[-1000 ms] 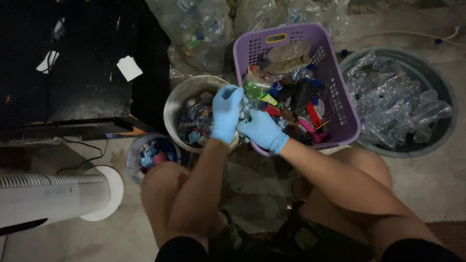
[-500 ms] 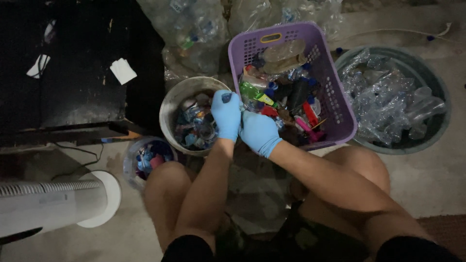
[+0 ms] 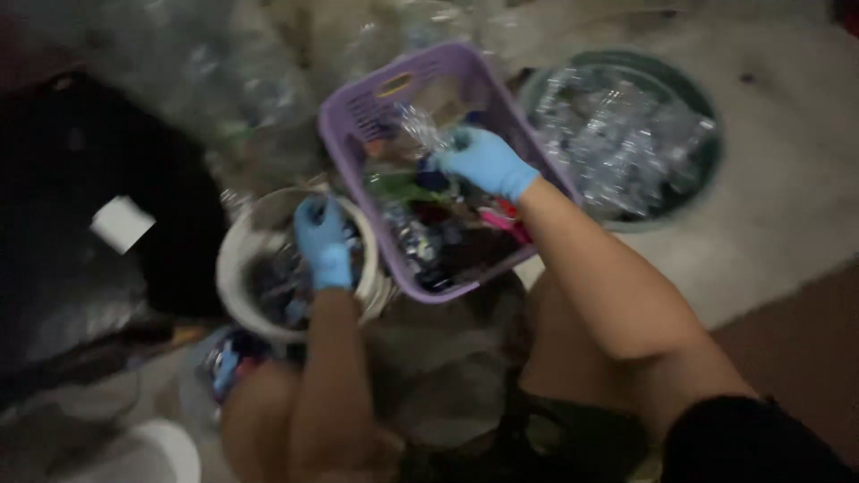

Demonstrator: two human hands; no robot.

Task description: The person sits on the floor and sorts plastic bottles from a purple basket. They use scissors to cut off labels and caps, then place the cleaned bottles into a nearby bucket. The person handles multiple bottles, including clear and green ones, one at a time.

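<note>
Reaching two gloved hands, left hand (image 3: 324, 243) over one pail (image 3: 234, 268), right hand (image 3: 488, 161) in one basket (image 3: 358, 121)

Both hands wear light blue gloves: the left hand (image 3: 324, 241) over a pale, off-white round bucket (image 3: 234, 268), the right hand (image 3: 488, 161) in a lilac basket (image 3: 358, 116) with a slotted pattern along its walls. Inside the basket lies a jumble of green, pink, dark blue and black scraps (too blurred to sort further). The round tub (image 3: 707, 170) behind is dull green, filled with clear, glinting plastic. A white square patch (image 3: 121, 224) stands out against black sheeting. The floor (image 3: 778, 233) is grey.
</note>
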